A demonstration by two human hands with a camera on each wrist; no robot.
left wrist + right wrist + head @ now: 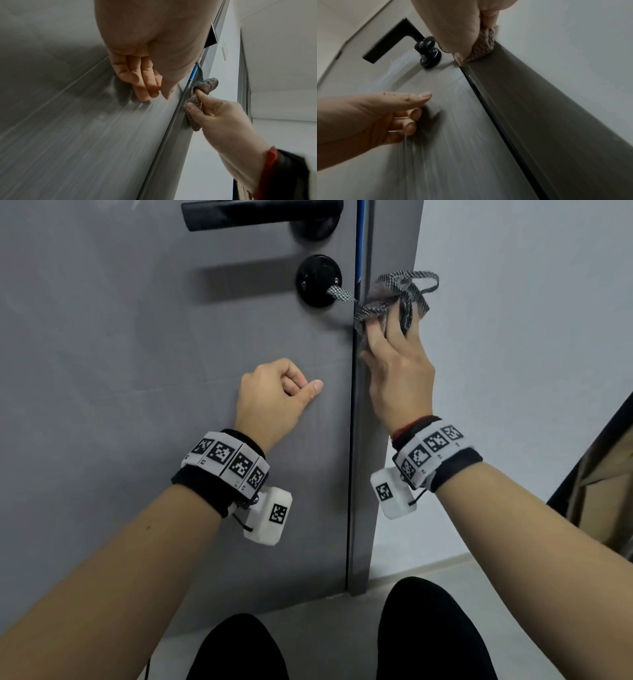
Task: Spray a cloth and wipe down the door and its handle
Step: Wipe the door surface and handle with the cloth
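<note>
The grey door [137,337] fills the left of the head view, with its black lever handle [260,215] at the top and a round black lock [317,280] below it. My right hand [397,364] grips a grey checkered cloth [371,310] and presses it against the door's free edge [358,440], level with the lock. In the right wrist view the cloth [483,44] sits bunched on that edge beside the handle [388,44]. My left hand [281,386] is curled into a fist and rests on the door face, holding nothing.
A white wall [513,337] stands right of the door edge. At the far right is a dark-framed brown object [603,474]. My black-clad legs [428,635] are near the door's foot on a pale floor.
</note>
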